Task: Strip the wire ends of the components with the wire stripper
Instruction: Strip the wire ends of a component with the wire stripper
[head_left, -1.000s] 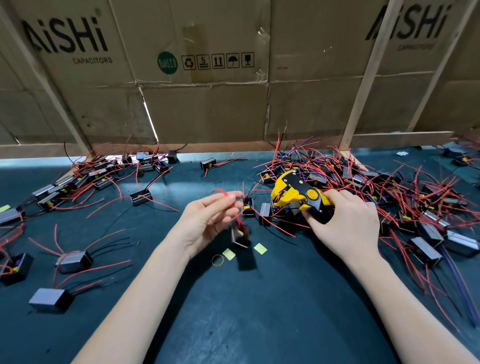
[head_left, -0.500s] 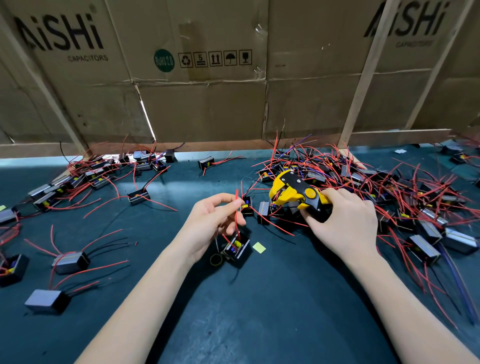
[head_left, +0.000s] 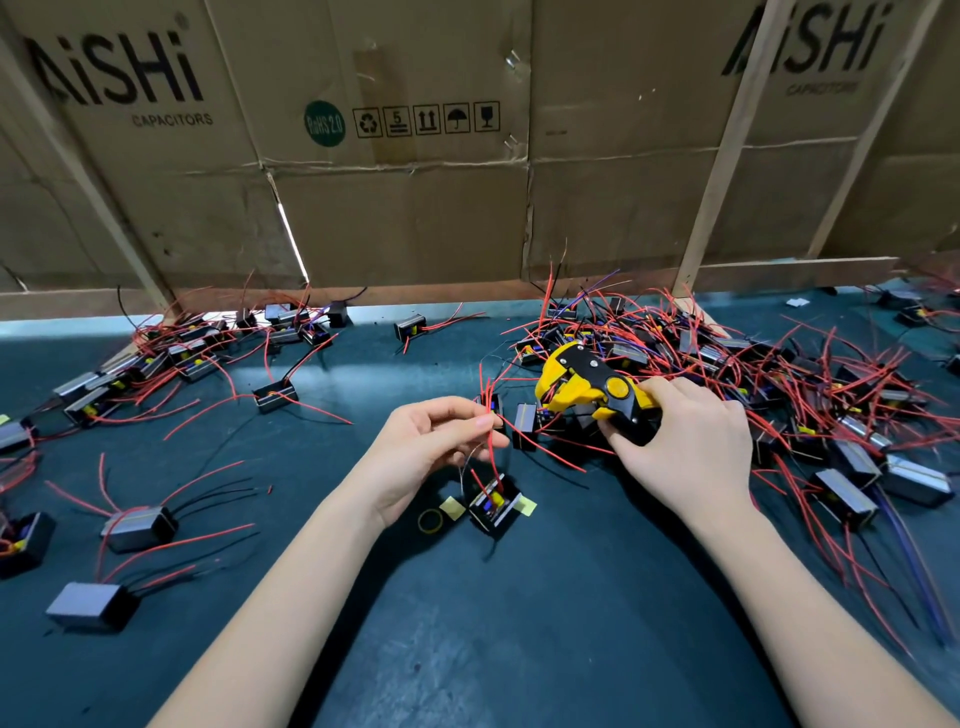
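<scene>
**Red lead pinched left, stripper gripped right**

Red wire (head_left: 491, 441) is sitting between the left hand (head_left: 423, 457) thumb and fingertips (head_left: 485, 423), pinched; the remaining fingers are curling loosely. The wire is running roughly upright, its free end poking up above the fingers, its lower end dropping to a black component (head_left: 493, 504) lying on the dark green mat (head_left: 519, 623) just below the hand. That component is lying with its open face up and several short red leads rising from it.

Right hand (head_left: 685, 447) is wrapping the handles of one yellow-and-black wire stripper (head_left: 587, 387), fingers curled tight around them. The stripper's long axis is lying near horizontal, head pointing left toward the left hand, apart from the pinched wire. I cannot tell whether its jaws are closed.

Counts: one stripper, two hands, one component being worked. Three grey-topped components (head_left: 137, 527) are sitting at the near left; the heaps of components at far left (head_left: 192, 348) and right (head_left: 779, 384) are too tangled to count. One rubber band (head_left: 430, 520) and two yellow paper scraps (head_left: 452, 506) are lying by the worked component. Cardboard boxes (head_left: 389, 208) are standing behind.
</scene>
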